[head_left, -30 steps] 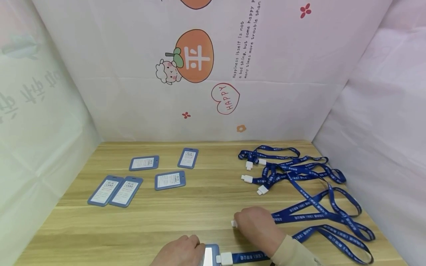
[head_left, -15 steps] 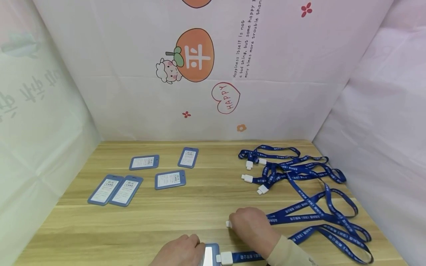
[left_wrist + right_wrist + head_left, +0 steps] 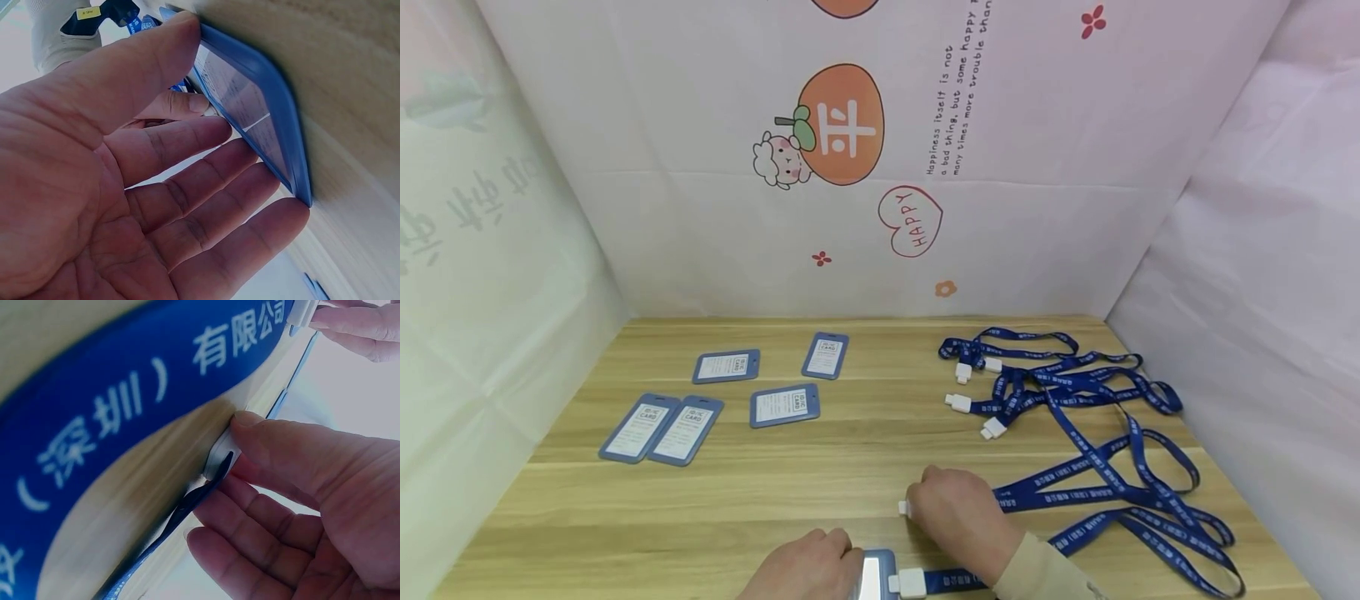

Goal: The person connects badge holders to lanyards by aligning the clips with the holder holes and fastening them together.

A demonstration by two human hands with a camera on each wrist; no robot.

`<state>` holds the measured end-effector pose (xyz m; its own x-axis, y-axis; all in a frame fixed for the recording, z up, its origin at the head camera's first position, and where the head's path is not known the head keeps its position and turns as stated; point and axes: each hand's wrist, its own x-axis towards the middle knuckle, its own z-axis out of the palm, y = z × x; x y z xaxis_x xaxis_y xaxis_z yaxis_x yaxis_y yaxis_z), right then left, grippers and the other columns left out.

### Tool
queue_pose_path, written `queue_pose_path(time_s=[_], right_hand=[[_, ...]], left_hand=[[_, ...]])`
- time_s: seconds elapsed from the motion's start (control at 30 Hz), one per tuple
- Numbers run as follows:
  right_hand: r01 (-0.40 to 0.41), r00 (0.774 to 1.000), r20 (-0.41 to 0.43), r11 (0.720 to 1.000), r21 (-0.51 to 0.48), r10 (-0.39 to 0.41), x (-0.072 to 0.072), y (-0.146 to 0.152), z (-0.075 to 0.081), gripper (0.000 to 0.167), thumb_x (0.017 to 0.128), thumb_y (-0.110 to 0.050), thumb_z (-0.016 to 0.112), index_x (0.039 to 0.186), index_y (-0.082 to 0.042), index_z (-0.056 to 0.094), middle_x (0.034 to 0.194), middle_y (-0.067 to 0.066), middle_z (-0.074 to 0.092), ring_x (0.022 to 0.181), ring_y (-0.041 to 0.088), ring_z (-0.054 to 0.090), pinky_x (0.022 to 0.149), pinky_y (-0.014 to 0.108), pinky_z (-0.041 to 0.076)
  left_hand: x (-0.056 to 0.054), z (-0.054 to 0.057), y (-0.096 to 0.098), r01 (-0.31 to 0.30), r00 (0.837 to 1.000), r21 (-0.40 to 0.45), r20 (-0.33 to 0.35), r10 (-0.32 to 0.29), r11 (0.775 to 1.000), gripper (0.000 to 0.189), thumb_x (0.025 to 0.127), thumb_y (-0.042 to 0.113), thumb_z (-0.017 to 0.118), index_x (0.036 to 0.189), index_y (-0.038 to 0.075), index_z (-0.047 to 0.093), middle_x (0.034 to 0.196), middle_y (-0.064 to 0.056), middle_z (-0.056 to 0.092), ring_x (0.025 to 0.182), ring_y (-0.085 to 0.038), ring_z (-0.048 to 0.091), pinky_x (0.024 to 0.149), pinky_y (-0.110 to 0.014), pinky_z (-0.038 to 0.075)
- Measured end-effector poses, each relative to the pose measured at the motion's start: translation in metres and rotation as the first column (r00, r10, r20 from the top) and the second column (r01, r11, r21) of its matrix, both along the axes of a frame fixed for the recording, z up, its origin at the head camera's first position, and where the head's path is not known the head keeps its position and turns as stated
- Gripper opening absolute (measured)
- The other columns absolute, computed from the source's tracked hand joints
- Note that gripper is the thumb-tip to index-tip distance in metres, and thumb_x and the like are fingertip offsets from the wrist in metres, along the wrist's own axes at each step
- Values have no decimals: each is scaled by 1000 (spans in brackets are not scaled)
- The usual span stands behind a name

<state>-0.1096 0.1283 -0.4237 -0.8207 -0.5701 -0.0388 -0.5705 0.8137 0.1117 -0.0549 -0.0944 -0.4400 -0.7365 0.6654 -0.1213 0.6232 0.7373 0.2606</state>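
Observation:
Near the front edge my left hand (image 3: 805, 568) holds a blue ID card holder (image 3: 870, 575) by its edges; in the left wrist view, the thumb is on one long side of the holder (image 3: 281, 94) and fingertips line the other. A white clip (image 3: 912, 583) on a dark blue lanyard (image 3: 951, 580) meets the holder's right end. Just beyond, my right hand (image 3: 962, 518) pinches the white clip (image 3: 903, 507) of a second lanyard (image 3: 1060, 498), whose straps trail to the right. The right wrist view has the thumb on that clip (image 3: 219, 453), while the first lanyard's strap (image 3: 125, 400) crosses in front.
Several blue card holders (image 3: 687, 431) lie at the left and back of the wooden table (image 3: 850, 467). More lanyards (image 3: 1060, 387) lie loosely heaped at the back right, white clips facing left. White printed cloth (image 3: 1037, 233) walls the back and both sides.
My right hand has slid left with the pinched clip, drawing its lanyard along toward the held card holder. The left hand and its card holder have stayed in place.

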Motion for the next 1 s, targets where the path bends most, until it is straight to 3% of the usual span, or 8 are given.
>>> queue_pose_path(time_s=[0.33,0.47,0.6,0.8,1.0], right_hand=[[12,1000,18,1000,16,-12,0,-2,2,8,83,-17,86,88,-17,80,69,-2,61,56,6,48,49,21,48],[36,998,42,999,15,-36,0,-3,4,7,84,-17,86,89,-17,80,69,-2,60,57,7,48,51,22,49],[43,998,52,999,14,-43,0,-3,4,6,85,-17,85,89,-17,80,69,-2,59,57,7,49,51,23,50],[22,999,44,1000,-8,-21,0,-1,3,6,85,-17,85,88,-16,80,69,-3,60,57,6,48,50,22,48],[18,998,54,1000,-6,-17,0,0,3,6,85,-17,85,90,-17,80,69,-3,60,57,6,49,51,22,48]], left_hand=[[-3,3,0,-3,1000,-18,10,3,1000,56,86,59,77,112,10,74,94,3,65,75,-3,52,67,-18,52],[-6,8,-1,-46,998,-55,43,49,997,63,82,64,78,119,12,73,104,1,69,80,-6,57,74,-22,57],[-13,16,-5,-109,992,-86,49,114,990,61,82,52,81,128,13,70,119,-3,70,94,-15,66,83,-31,61],[-24,28,-13,-213,977,-77,-21,212,974,62,85,43,84,136,12,66,134,-9,68,113,-28,69,93,-44,61],[-37,32,-29,-235,958,10,-169,233,972,67,86,39,83,139,5,62,138,-18,65,116,-35,69,93,-48,61]])
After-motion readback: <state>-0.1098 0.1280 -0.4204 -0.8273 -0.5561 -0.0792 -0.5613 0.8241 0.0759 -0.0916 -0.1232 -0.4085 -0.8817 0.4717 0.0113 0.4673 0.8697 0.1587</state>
